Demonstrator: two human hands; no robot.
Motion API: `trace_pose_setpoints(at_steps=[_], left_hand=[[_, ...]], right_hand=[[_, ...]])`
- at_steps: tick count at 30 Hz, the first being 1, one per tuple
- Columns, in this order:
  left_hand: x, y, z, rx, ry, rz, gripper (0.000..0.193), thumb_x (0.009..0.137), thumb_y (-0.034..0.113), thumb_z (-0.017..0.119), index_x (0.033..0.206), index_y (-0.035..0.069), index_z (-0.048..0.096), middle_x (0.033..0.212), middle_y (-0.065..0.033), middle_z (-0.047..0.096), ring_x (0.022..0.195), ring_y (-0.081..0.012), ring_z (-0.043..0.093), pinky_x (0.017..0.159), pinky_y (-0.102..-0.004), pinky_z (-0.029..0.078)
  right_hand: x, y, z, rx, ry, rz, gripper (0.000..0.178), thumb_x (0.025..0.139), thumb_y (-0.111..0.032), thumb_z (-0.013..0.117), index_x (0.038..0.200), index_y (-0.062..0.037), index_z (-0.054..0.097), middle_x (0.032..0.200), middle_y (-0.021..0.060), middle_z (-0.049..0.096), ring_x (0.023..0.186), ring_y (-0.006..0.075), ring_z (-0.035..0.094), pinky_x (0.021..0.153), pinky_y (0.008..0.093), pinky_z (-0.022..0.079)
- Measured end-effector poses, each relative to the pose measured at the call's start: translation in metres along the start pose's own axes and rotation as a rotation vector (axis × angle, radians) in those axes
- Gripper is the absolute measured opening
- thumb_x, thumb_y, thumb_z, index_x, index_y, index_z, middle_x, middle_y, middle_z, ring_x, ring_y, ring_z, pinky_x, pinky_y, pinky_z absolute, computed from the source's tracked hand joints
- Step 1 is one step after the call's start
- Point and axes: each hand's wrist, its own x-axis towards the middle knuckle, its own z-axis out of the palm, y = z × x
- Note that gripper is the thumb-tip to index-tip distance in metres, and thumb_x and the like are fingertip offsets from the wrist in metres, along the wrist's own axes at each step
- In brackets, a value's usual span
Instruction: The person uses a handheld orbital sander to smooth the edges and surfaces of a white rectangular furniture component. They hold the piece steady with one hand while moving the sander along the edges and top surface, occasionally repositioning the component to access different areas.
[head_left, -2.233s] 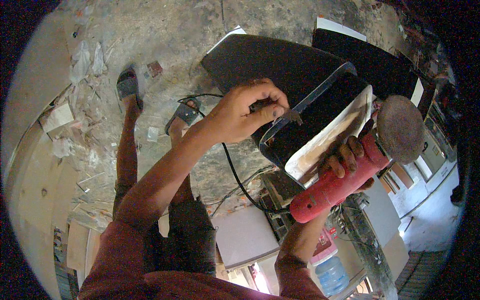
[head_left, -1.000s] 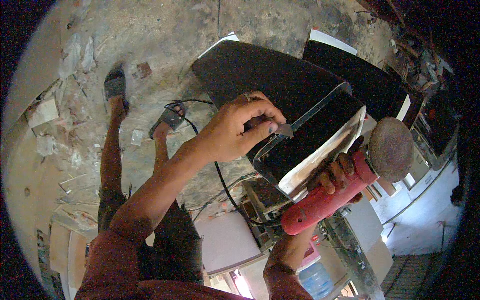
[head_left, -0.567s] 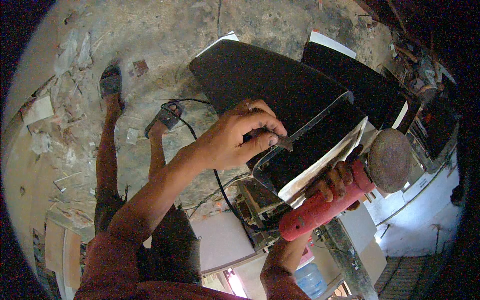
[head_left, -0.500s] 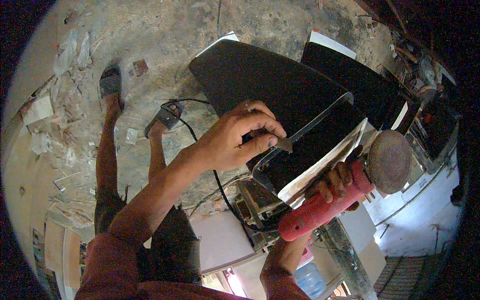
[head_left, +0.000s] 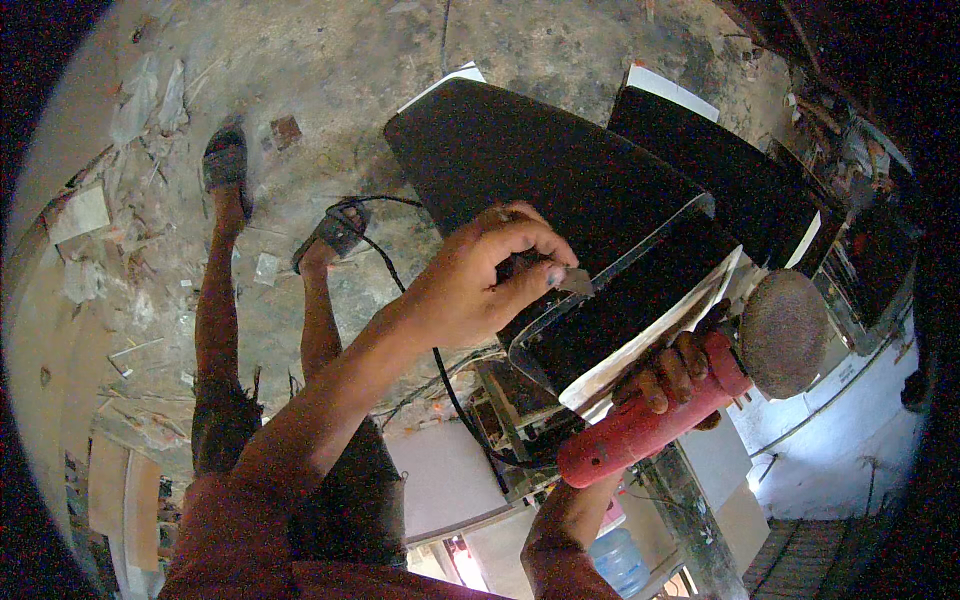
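Note:
My left hand (head_left: pixel 480 270) is closed in a pinch on a small flat grey piece (head_left: pixel 577 283), whose exact kind I cannot make out. The piece rests at the pale edge of a large black box-like panel (head_left: pixel 530 150). Lower right, my right hand (head_left: pixel 672 378) wraps round the red body of an angle grinder (head_left: pixel 640 430). A round, brownish sanding disc (head_left: pixel 785 333) is on the grinder's head, tilted up and apart from the panel. Whether the disc is turning I cannot tell.
A second black panel (head_left: pixel 690 150) stands behind to the right. A black power cable (head_left: pixel 445 385) loops past my left forearm. Scraps and plastic litter the concrete floor (head_left: pixel 330 90) at left. A blue water bottle (head_left: pixel 618 560) stands at the bottom.
My left hand has shifted slightly to the right, and the grey piece now shows a lighter face. The grinder stays nearly in place in my right hand.

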Motion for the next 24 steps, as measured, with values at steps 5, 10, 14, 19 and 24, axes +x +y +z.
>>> trace_pose_setpoints(at_steps=[5,10,14,19,24], left_hand=[[-0.001,-0.004,-0.002,-0.006,-0.011,0.083,0.007,0.095,0.009,0.069,0.101,0.006,0.072,0.096,-0.0089,0.067,0.096,-0.0249,0.064,0.083,-0.0372,0.052],[0.001,-0.001,-0.006,-0.011,-0.048,0.114,0.009,0.094,0.008,0.068,0.101,0.005,0.073,0.096,-0.0093,0.067,0.093,-0.0251,0.065,0.083,-0.0364,0.052],[0.003,-0.004,-0.004,-0.004,-0.029,0.122,0.008,0.093,0.006,0.067,0.1,0.005,0.073,0.094,-0.0096,0.066,0.093,-0.0271,0.065,0.083,-0.0374,0.052],[-0.006,-0.003,-0.005,0.019,-0.037,0.137,0.008,0.094,0.005,0.066,0.098,0.007,0.073,0.096,-0.0094,0.066,0.094,-0.0279,0.065,0.084,-0.0395,0.051],[-0.004,0.006,-0.001,-0.029,0.012,0.105,0.009,0.094,0.004,0.065,0.097,0.007,0.072,0.096,-0.0096,0.066,0.095,-0.0273,0.064,0.084,-0.0397,0.051]], right_hand=[[-0.001,0.0,-0.001,0.006,-0.003,-0.006,0.095,0.074,-0.024,0.09,0.149,-0.0084,0.035,0.108,0.0117,0.055,0.084,0.0234,0.06,0.063,0.0411,0.054],[-0.003,-0.001,-0.002,0.005,-0.003,-0.001,0.095,0.073,-0.024,0.09,0.149,-0.0082,0.035,0.108,0.0115,0.055,0.083,0.0233,0.06,0.063,0.0409,0.054],[-0.004,-0.001,-0.002,0.005,-0.001,-0.003,0.096,0.073,-0.024,0.09,0.149,-0.0081,0.034,0.107,0.0113,0.055,0.083,0.0232,0.06,0.063,0.0408,0.054],[-0.003,0.0,-0.002,0.006,-0.004,-0.002,0.096,0.073,-0.025,0.091,0.149,-0.0079,0.034,0.107,0.0112,0.055,0.082,0.0231,0.06,0.062,0.0406,0.054],[-0.004,0.002,0.0,0.006,0.004,0.002,0.097,0.073,-0.025,0.091,0.149,-0.0077,0.034,0.107,0.011,0.055,0.082,0.0229,0.06,0.062,0.0405,0.054]])
